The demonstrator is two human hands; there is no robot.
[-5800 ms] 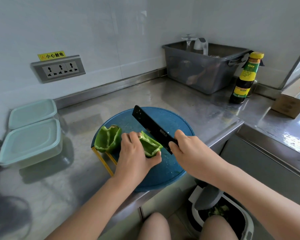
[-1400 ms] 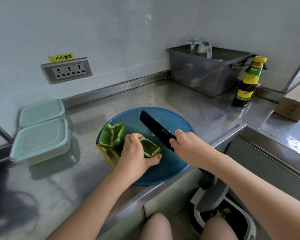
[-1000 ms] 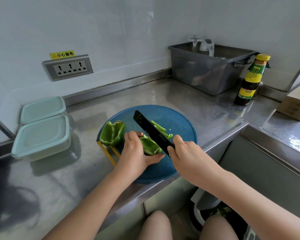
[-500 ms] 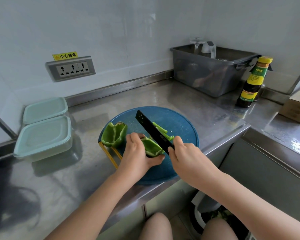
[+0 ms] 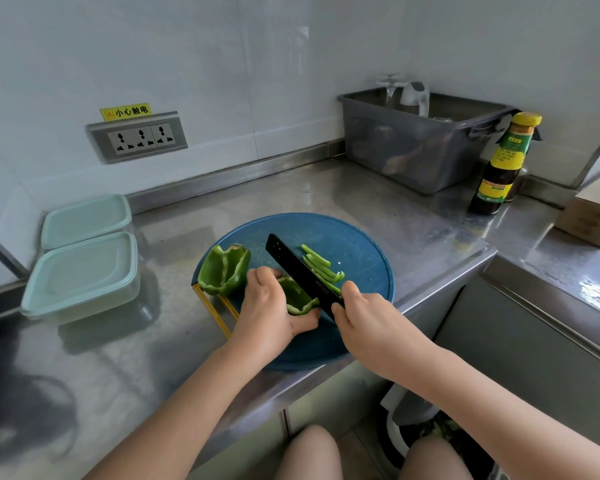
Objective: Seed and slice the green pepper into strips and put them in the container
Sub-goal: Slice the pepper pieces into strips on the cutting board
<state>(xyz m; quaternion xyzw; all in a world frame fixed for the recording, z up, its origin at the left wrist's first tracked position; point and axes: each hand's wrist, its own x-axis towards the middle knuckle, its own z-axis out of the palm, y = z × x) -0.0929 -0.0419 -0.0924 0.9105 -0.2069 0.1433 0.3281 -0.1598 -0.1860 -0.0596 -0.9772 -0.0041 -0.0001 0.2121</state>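
Left hand (image 5: 274,308) clamps pepper half (image 5: 297,299) on blue board (image 5: 361,251); right hand (image 5: 364,315) grips black knife (image 5: 302,275) — blade beside knuckles. Fingertips apparently curled; advise thin, even cuts — strips (image 5: 321,263) lie beyond blade.

Steel counter (image 5: 343,199) carries cutting board (image 5: 361,244), containers (image 5: 84,271) (lidded), bin (image 5: 420,147), bottle (image 5: 499,168).

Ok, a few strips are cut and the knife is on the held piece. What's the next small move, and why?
Probably slide the left hand back a little and bring the knife down for another strip. The held pepper piece is still mostly uncut, the cut strips lie just beyond the blade, and the other pepper half waits untouched on the cutting board.
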